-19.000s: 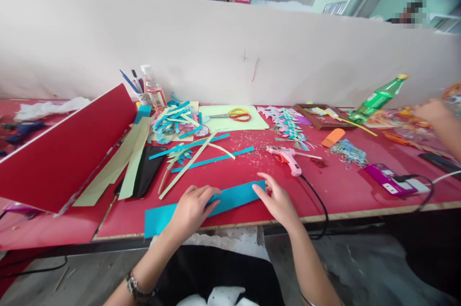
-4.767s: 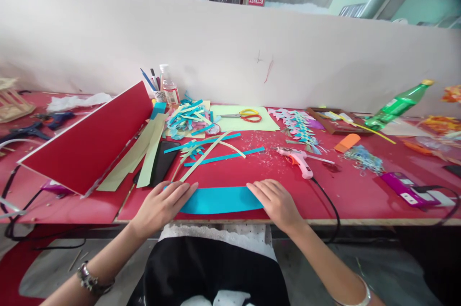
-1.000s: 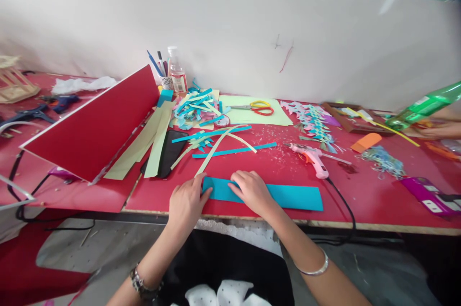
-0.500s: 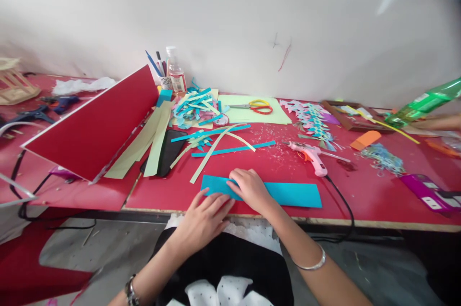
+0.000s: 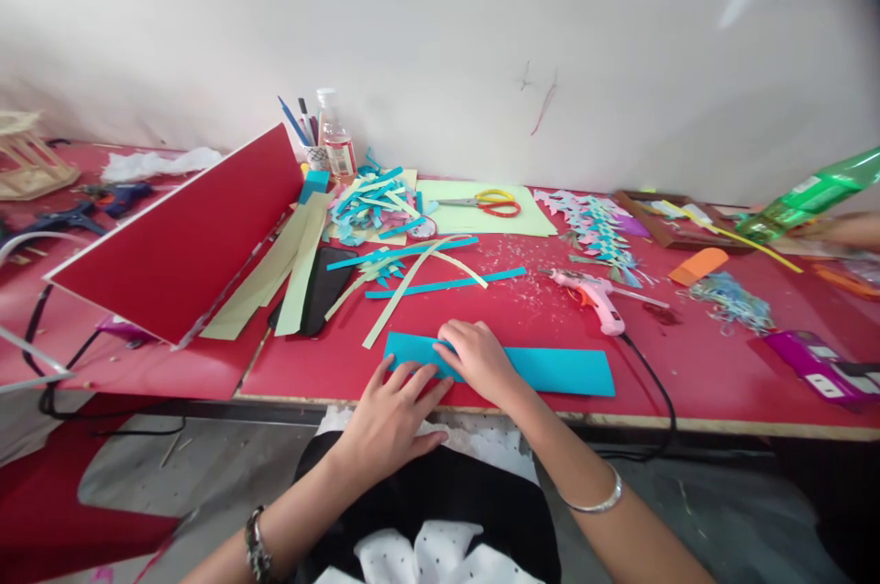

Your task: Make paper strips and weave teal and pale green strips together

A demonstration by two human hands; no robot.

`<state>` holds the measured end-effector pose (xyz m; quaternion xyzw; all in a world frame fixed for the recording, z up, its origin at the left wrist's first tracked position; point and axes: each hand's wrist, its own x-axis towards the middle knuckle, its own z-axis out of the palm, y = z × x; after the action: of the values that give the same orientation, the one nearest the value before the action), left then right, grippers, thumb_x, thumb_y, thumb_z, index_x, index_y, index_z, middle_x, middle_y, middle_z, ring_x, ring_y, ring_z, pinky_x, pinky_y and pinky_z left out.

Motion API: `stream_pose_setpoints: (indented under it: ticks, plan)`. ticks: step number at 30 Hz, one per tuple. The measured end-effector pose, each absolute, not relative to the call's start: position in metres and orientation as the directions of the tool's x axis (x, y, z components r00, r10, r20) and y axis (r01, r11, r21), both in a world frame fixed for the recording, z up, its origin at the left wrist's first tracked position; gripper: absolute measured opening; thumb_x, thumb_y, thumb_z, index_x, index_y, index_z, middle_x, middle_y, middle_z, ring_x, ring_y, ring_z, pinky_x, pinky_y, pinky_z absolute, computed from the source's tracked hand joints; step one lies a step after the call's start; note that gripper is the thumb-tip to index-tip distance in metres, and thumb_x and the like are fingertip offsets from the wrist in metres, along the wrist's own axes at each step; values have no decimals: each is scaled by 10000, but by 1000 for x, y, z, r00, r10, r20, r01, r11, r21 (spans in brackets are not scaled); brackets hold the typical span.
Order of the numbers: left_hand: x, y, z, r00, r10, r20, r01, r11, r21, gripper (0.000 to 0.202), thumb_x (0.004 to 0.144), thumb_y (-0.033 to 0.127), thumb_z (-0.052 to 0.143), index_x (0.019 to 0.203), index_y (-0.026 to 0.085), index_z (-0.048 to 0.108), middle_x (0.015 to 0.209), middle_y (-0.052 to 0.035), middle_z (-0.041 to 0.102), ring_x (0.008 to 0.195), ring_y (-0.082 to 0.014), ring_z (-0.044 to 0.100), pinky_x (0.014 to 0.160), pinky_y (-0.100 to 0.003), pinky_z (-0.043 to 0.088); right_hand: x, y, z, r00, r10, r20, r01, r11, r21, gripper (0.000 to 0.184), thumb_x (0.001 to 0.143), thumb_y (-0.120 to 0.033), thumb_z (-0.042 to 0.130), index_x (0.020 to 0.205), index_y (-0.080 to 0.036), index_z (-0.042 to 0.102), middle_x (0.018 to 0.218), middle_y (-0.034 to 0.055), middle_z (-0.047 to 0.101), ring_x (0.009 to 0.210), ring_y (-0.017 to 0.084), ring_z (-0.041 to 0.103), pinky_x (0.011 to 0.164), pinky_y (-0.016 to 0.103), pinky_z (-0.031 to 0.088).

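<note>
A folded-looking strip of blue paper (image 5: 556,370) lies lengthwise near the table's front edge. My left hand (image 5: 399,410) rests on its left end and the table edge, fingers spread, thumb out to the side, gripping nothing. Over the left half of the paper, my right hand (image 5: 478,364) has its fingers bent and pressed together, fingertips down on the sheet; what lies under them is hidden. Just beyond the paper are loose blue strips (image 5: 446,284), pale green strips (image 5: 399,300) and a small woven blue-and-green paper piece (image 5: 385,268).
A pink glue gun (image 5: 595,295) with a black cord sits to the right. Scissors (image 5: 488,203) lie on pale green sheets (image 5: 529,222) at the back. A red board (image 5: 185,245) leans at left near a black phone-like object (image 5: 323,291). Another person's hand (image 5: 845,231) is near a green bottle (image 5: 804,199).
My left hand has shifted slightly, its fingers spreading and the thumb moving out toward me. My right hand and the blue paper stay nearly in place.
</note>
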<state>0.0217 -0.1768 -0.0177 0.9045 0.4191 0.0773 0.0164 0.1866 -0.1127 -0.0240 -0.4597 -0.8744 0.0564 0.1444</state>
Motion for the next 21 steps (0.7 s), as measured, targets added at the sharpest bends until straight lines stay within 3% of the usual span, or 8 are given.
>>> stream_pose_setpoints:
  ticks: [7, 14, 21]
  plan:
    - [-7, -170, -16, 656, 730, 191, 731, -678, 81, 412, 782, 401, 451, 1156, 228, 471, 1101, -37, 536, 993, -203, 468, 877, -343, 366, 187, -112, -24, -543, 815, 202, 785, 578, -225, 178, 864, -282, 367, 763, -174, 466, 748, 8, 550, 708, 122, 497, 616, 238, 273]
    - [-56, -162, -7, 623, 743, 246, 758, -651, 44, 335, 787, 372, 443, 1090, 260, 535, 1017, -27, 604, 892, -183, 554, 895, -376, 359, 187, -112, -25, -540, 815, 211, 785, 578, -223, 168, 858, -278, 376, 765, -174, 470, 751, 13, 550, 707, 123, 496, 614, 234, 273]
    - [-37, -160, 0, 629, 695, 349, 734, -678, 28, 236, 800, 310, 427, 949, 238, 594, 951, -26, 603, 887, -165, 534, 914, -366, 336, 187, -112, -25, -545, 808, 223, 787, 585, -195, 161, 853, -274, 383, 767, -172, 474, 756, 21, 553, 709, 132, 503, 613, 241, 278]
